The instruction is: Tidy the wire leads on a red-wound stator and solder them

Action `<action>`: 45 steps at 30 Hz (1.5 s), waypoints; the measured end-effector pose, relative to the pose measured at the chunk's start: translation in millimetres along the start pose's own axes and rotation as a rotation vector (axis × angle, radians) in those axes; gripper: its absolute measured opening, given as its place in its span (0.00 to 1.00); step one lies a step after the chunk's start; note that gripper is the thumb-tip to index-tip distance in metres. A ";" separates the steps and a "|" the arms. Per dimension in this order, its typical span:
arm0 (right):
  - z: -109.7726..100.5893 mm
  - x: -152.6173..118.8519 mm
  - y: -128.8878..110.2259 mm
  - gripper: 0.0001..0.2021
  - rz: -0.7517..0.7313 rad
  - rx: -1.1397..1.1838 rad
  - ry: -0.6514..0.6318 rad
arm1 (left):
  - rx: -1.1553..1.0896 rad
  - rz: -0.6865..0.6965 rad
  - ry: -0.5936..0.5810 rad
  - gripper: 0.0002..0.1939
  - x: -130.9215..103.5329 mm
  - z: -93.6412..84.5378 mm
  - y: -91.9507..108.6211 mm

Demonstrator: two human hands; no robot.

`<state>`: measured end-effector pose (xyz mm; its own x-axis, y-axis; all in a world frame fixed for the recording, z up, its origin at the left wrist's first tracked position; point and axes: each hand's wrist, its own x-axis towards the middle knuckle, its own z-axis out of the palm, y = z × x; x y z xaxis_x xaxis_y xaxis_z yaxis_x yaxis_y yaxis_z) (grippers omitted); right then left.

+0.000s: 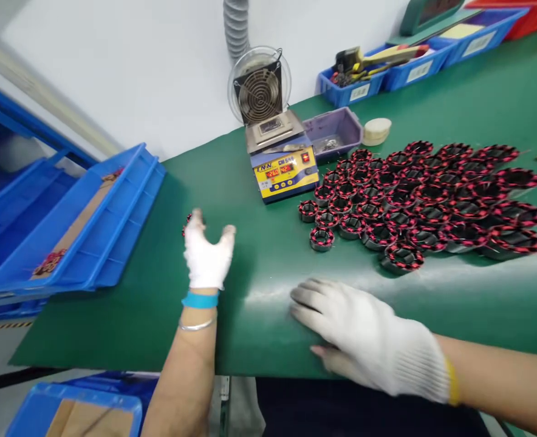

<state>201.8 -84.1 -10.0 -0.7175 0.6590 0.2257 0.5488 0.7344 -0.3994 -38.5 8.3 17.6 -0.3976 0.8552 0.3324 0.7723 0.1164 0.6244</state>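
Observation:
My left hand [206, 252], in a white glove, is raised over the green mat [250, 243] with its fingers closed around a small red and black wound coil [187, 222] that mostly hides behind the fingers. My right hand [364, 334], also gloved, lies flat and open on the mat near the front edge. Several round coils [423, 200] with red winding lie grouped on the mat to the right, the nearest coil [322, 238] a little beyond my right hand.
A yellow and blue solder pot unit [283, 167] with a small fan [259, 91] stands at the back. A purple tray [335, 130] sits beside it. Blue bins [355, 88] line the far edge. Stacked blue trays [81, 224] lie to the left.

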 end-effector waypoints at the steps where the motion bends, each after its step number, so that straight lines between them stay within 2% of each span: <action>1: 7.5 14.5 -0.8 0.23 0.002 0.017 -0.023 | 0.108 -0.068 0.078 0.43 13.8 -6.7 -7.5; 3: 19.1 41.3 1.0 0.29 -0.024 0.020 -0.019 | 0.233 -0.157 0.138 0.50 35.4 -14.8 -21.5; 5: 25.1 64.2 7.0 0.31 -0.002 0.012 -0.014 | 0.263 -0.193 0.080 0.52 47.0 -15.6 -33.0; 8: 25.0 87.6 24.9 0.33 0.140 -0.050 0.014 | 0.261 -0.201 -0.051 0.38 51.2 -10.4 -43.3; 10: 22.4 94.8 41.0 0.34 0.258 -0.114 0.075 | 0.275 -0.203 -0.076 0.28 50.2 -8.6 -45.2; 12: 20.3 96.8 56.0 0.34 0.329 -0.169 0.156 | 0.290 -0.200 -0.079 0.24 47.1 -9.7 -43.3; 16: 17.3 90.6 68.6 0.33 0.387 -0.161 0.289 | 0.257 -0.129 -0.179 0.28 28.4 -9.3 -26.1; 20: 14.4 66.8 58.2 0.31 0.437 -0.116 0.327 | 0.088 0.116 -0.484 0.36 -7.7 4.9 4.9; 23: 14.6 42.6 47.6 0.30 0.390 -0.136 0.325 | 0.029 0.257 -0.637 0.37 -30.6 12.1 23.1; 28: 15.7 23.8 42.0 0.26 0.287 -0.171 0.340 | 0.014 0.298 -0.763 0.54 -39.6 11.6 25.9; 31: 13.2 26.7 43.2 0.25 0.250 -0.146 0.321 | 0.034 0.379 -0.836 0.46 -38.3 12.0 23.6; 34: 10.0 29.5 42.7 0.25 0.266 -0.115 0.293 | 0.096 0.381 -0.823 0.38 -40.9 12.6 26.2; 38: 9.3 27.2 39.4 0.28 0.366 -0.081 0.285 | 0.129 0.317 -0.699 0.45 -48.8 13.3 35.0; 39: 9.5 26.4 38.8 0.29 0.400 -0.052 0.279 | 0.148 0.287 -0.663 0.44 -50.3 14.2 37.3; 43: 6.7 27.2 39.5 0.31 0.536 0.169 0.206 | 0.275 0.230 -0.630 0.24 -50.9 19.7 41.5; 45: 2.8 29.9 40.6 0.31 0.592 0.297 0.198 | 0.266 0.242 -0.636 0.22 -49.1 20.5 39.7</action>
<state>201.4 -35.0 -22.0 -0.2257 0.9733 0.0416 0.6627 0.1847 -0.7258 21.9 -18.7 11.6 0.1017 0.9911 -0.0858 0.9284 -0.0636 0.3661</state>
